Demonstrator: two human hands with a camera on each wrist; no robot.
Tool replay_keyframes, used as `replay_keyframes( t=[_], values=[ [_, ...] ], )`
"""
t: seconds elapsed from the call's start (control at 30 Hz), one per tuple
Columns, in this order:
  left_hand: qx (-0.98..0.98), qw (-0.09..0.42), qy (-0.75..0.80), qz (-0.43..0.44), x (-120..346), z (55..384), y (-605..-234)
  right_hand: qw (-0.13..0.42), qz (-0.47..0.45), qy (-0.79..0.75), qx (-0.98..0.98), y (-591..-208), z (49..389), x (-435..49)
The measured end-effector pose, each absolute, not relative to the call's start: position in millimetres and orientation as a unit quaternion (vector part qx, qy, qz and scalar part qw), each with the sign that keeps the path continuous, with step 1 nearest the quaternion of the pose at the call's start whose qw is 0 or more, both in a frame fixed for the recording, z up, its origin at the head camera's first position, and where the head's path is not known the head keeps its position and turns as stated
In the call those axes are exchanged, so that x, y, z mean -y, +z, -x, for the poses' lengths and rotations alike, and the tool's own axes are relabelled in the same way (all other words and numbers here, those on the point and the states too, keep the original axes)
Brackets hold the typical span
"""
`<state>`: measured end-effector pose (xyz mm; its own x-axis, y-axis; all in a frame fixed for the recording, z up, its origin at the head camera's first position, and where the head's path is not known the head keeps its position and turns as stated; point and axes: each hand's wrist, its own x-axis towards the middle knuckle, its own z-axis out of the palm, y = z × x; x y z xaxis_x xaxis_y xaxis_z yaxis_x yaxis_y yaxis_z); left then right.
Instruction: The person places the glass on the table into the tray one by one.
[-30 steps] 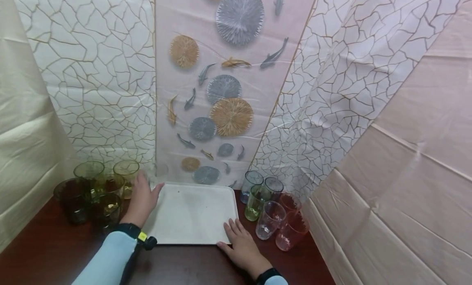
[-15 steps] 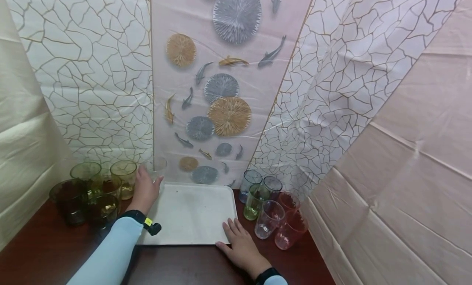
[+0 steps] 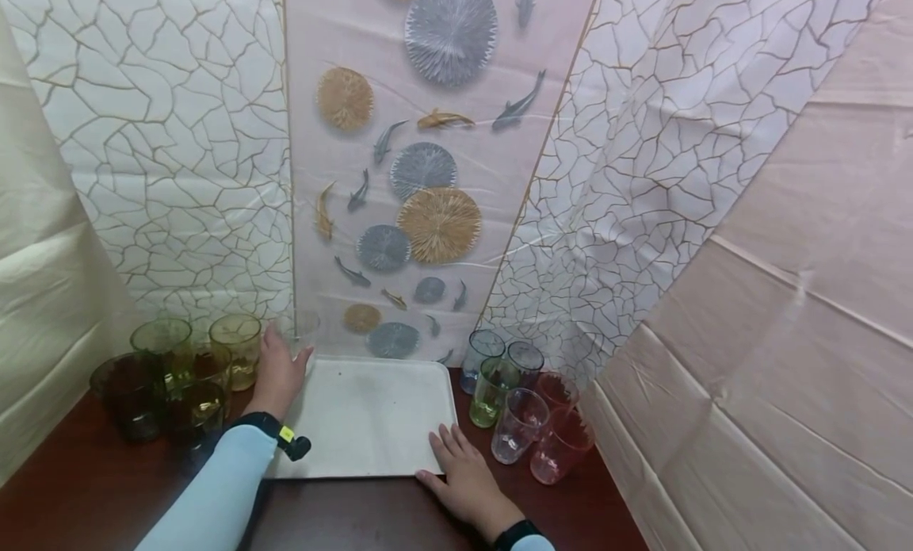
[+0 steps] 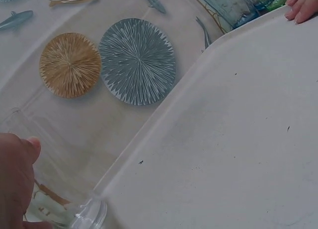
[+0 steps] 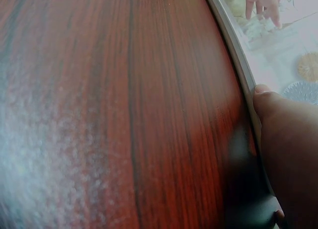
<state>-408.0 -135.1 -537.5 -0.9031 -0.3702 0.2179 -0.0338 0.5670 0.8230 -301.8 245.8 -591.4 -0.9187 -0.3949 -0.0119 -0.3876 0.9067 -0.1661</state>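
A clear drinking glass (image 3: 308, 327) stands at the back left corner of the white tray (image 3: 374, 416), partly hidden by my left hand (image 3: 280, 373), which holds it. In the left wrist view, the clear glass (image 4: 93, 213) shows its thick base by the tray's rim, with the thumb against its side. My right hand (image 3: 467, 484) rests on the tray's front right corner, fingers spread and straight. Its thumb (image 5: 266, 102) lies at the front edge in the right wrist view.
Several yellow-green and dark amber glasses (image 3: 235, 345) stand left of the tray. To its right, several glasses in blue, green (image 3: 492, 392), clear (image 3: 519, 426) and pink (image 3: 561, 448) stand close together on the dark wooden table (image 3: 357, 515). Patterned cloth rises behind.
My left hand and wrist have shifted slightly right, and more of the clear glass shows beyond the fingers. The right hand stays on the tray corner. The head view has drifted a little.
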Motion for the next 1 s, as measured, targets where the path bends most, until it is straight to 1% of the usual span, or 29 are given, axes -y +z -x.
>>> replay_keyframes(
  t=[0.37, 0.6, 0.8, 1.0],
  values=[
    [0.870, 0.190, -0.436, -0.129, 137.7, 406.4, -539.5, 0.021, 0.202, -0.085, -0.976, -588.6, 299.6, -243.1],
    [0.868, 0.193, -0.448, -0.099, 141.2, 401.9, -539.7, 0.018, 0.201, -0.081, -0.976, -591.6, 301.6, -243.7],
    [0.867, 0.193, -0.448, -0.104, 136.6, 399.2, -539.0, 0.011, 0.201, -0.078, -0.976, -593.3, 302.4, -244.2],
    [0.861, 0.202, -0.455, -0.107, 132.7, 385.8, -535.7, 0.013, 0.200, -0.077, -0.977, -594.6, 303.6, -244.5]
  ],
)
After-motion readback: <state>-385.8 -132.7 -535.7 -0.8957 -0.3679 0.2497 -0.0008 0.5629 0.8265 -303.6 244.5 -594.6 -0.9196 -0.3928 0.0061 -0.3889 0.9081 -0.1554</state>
